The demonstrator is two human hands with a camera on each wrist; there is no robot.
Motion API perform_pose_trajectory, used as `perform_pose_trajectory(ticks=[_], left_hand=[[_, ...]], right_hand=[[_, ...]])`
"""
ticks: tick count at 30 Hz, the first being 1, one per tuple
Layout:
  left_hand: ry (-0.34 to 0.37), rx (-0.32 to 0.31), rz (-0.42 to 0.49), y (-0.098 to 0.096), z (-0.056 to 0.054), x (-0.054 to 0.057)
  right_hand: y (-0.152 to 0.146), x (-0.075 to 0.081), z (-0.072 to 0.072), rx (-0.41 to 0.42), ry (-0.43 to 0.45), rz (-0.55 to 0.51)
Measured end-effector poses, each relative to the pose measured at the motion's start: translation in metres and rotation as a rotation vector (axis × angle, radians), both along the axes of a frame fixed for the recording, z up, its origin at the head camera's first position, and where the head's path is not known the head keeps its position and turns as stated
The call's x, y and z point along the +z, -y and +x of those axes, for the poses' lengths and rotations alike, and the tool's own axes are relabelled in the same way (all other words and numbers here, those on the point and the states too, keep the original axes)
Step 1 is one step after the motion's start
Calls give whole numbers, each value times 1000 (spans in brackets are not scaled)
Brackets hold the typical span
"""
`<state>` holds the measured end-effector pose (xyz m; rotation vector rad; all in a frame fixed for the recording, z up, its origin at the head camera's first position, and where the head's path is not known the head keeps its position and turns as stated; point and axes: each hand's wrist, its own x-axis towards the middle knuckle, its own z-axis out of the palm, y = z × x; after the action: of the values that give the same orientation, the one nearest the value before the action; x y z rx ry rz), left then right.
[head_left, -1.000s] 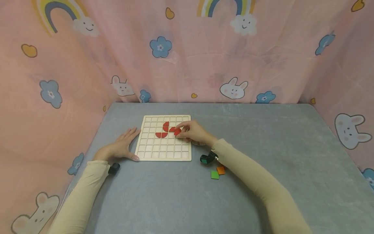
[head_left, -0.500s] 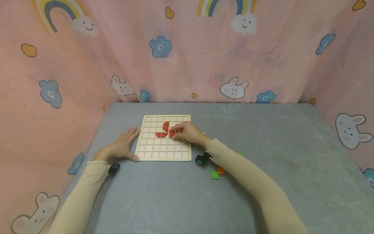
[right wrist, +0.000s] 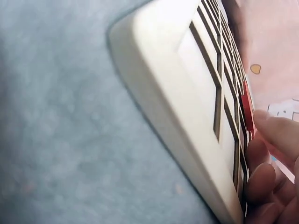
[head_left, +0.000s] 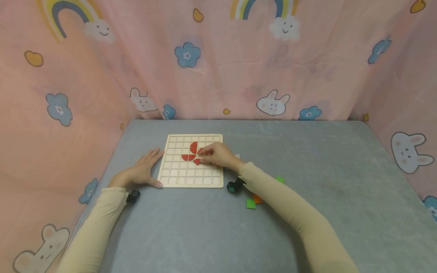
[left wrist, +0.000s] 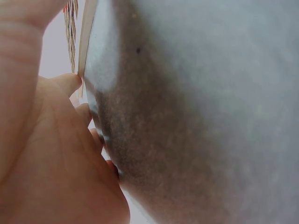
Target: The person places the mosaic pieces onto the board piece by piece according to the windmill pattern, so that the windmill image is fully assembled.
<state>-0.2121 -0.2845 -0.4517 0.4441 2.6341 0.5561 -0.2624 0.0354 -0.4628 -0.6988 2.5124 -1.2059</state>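
Observation:
A pale wooden grid board [head_left: 181,172] lies on the grey table. My right hand [head_left: 218,155] is over its right half, thumb and fingertips pinching a red quarter-circle tile [head_left: 197,161] close over the squares. In the right wrist view, this red tile [right wrist: 247,107] shows at the thumb tip, beyond the board's corner. Left of the fingertips sit a pair of red tiles [head_left: 189,157] and another red tile [head_left: 194,147]; one more [head_left: 200,151] is partly hidden under the fingers. My left hand [head_left: 141,170] rests with fingers spread along the board's left edge, thumb at the near corner.
A green tile [head_left: 251,204] and an orange tile [head_left: 257,199] lie to the right of the board, partly by the right sleeve. Another green tile [head_left: 280,179] peeks out beyond that sleeve. A pale printed piece [head_left: 237,156] shows behind the right wrist. A pink curtain surrounds the table.
My right hand has moved a little left, and the red tile it pinches has come left and nearer, below the other red tiles. The left hand stays in place.

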Motion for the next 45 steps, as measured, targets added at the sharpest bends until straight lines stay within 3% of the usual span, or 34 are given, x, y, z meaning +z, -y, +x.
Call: perform_pose_trajectory(ticks=[8, 25, 34, 45], left_hand=[[-3, 3, 2, 2, -1, -3], [-20, -5, 48, 2, 1, -1], [-10, -3, 8, 1, 1, -1], [-15, 0, 5, -3, 3, 4]], right_hand=[[4, -2, -1, 29, -106, 97], [11, 4, 6, 47, -196, 128], [11, 0, 7, -77, -180, 80], [15, -1, 10, -130, -199, 114]])
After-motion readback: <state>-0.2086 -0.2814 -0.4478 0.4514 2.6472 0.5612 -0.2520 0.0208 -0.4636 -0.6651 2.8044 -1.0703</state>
